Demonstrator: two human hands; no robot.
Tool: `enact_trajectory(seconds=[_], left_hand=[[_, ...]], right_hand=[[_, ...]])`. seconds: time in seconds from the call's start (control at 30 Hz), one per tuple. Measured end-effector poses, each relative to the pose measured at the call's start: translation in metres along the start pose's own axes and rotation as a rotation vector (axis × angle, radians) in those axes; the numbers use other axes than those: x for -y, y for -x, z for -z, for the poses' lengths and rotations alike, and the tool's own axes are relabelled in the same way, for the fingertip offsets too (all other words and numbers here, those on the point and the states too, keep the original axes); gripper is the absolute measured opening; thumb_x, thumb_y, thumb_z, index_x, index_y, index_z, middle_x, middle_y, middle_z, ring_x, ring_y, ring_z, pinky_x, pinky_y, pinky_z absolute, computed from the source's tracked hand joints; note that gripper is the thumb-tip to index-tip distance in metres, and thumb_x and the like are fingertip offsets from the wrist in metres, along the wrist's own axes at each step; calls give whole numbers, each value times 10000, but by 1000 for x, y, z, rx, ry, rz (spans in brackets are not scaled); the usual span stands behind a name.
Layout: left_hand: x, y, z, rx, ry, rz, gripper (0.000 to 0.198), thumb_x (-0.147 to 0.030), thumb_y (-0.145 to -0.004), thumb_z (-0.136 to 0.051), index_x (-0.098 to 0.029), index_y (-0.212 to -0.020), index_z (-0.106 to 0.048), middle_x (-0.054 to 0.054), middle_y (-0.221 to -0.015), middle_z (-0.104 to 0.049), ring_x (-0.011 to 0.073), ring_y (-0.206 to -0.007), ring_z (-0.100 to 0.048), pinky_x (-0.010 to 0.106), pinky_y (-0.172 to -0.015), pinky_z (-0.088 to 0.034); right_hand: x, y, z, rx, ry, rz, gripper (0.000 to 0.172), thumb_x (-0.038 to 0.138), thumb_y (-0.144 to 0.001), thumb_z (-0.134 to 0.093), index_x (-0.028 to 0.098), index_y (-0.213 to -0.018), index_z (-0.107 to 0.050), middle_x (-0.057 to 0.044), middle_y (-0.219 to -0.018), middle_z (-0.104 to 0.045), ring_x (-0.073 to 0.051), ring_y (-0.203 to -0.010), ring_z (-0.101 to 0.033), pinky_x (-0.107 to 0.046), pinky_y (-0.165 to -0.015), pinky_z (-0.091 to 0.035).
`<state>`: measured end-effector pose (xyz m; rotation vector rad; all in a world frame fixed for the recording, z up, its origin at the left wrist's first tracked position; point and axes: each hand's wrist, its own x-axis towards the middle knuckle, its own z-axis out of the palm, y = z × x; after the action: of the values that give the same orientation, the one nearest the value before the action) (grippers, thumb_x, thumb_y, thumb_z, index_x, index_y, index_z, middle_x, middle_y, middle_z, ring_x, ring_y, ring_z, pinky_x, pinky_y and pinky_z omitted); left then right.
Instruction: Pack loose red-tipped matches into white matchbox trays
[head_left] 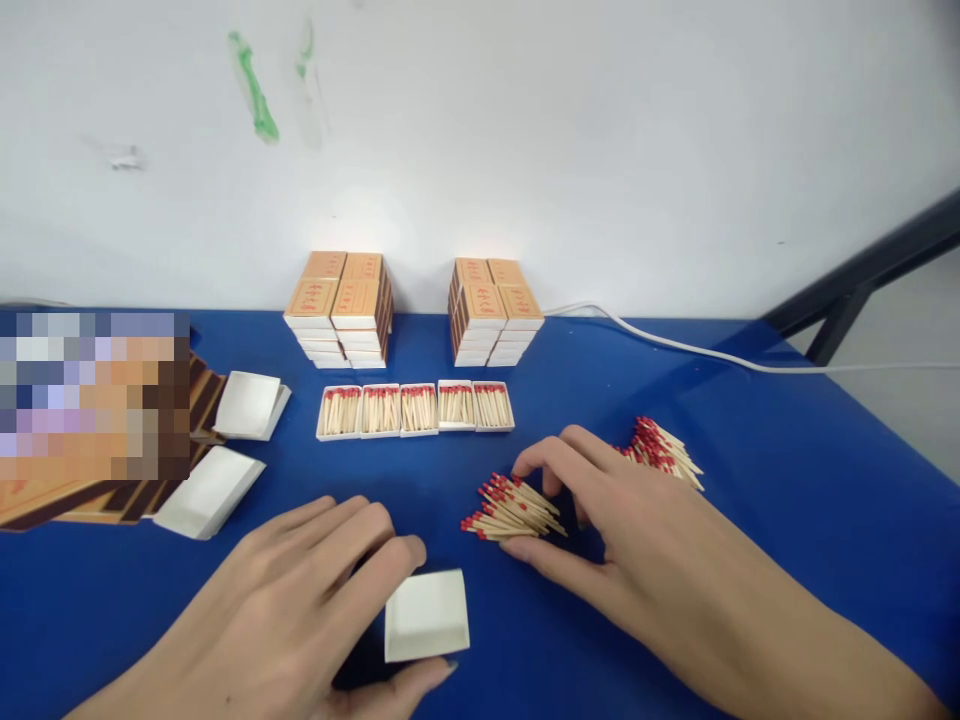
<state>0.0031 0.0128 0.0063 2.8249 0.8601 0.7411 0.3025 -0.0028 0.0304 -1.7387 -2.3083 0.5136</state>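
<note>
An empty white matchbox tray (427,612) sits on the blue table near the front. My left hand (285,600) holds it by its edges, with the thumb at the near side and a fingertip at the far side. To the right, my right hand (600,530) curls around a small pile of red-tipped matches (517,508), its thumb and index finger on either side of them. Some of its fingers are hidden behind the hand. A second heap of matches (664,450) lies just beyond the right hand, partly covered by it.
Behind the hands, several match-filled trays (418,408) form a row. Two stacks of orange matchboxes, a left stack (337,310) and a right stack (495,310), stand by the wall. White trays (251,405) and matchbox sleeves (127,500) lie at left, beside a blurred patch. A white cable (675,345) crosses the right.
</note>
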Motion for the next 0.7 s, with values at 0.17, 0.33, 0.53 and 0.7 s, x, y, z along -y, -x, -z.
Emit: enact_trajectory(seconds=[0.17,0.33,0.53,0.7], left_hand=[[1,-3,2,9,29,18,237,-395,-1094,-665,-224,-1255,-638,75,-1058,-791,262,-872,-794,418,-693,-616],[-1,-4,2,6,16,16,217,-383,-1112,-639,-222,-1257,-635,85,-1069,-793,272,-875,-798,443,-723,-632],[-2,-6,4,11,9,-2,198,-359,-1106,-643,-215,-1241,-623,80,-1023,-785,277,-842,-794,449,-688,-625],[-1,-4,2,4,7,-5,191,-367,-1118,-634,-214,-1233,-633,68,-1004,-775,275,-876,-798,459,-750,-641]], right_hand=[[-2,-2,11,-33,-90,-130,348,602,-1163,-558,304,-1091,-721,-2,-1031,-766,-182,-781,-695,-384,-703,-515],[-6,-2,8,-75,-95,-197,378,680,-1088,-649,315,-1112,-745,-2,-1021,-793,-199,-807,-718,-378,-689,-527],[-15,2,8,-102,-27,-238,348,655,-1017,-746,310,-1070,-746,-1,-940,-785,-239,-811,-732,-388,-675,-515],[-8,-1,7,-38,-71,-212,314,589,-1080,-696,301,-960,-731,12,-916,-765,-201,-771,-703,-381,-680,-512]])
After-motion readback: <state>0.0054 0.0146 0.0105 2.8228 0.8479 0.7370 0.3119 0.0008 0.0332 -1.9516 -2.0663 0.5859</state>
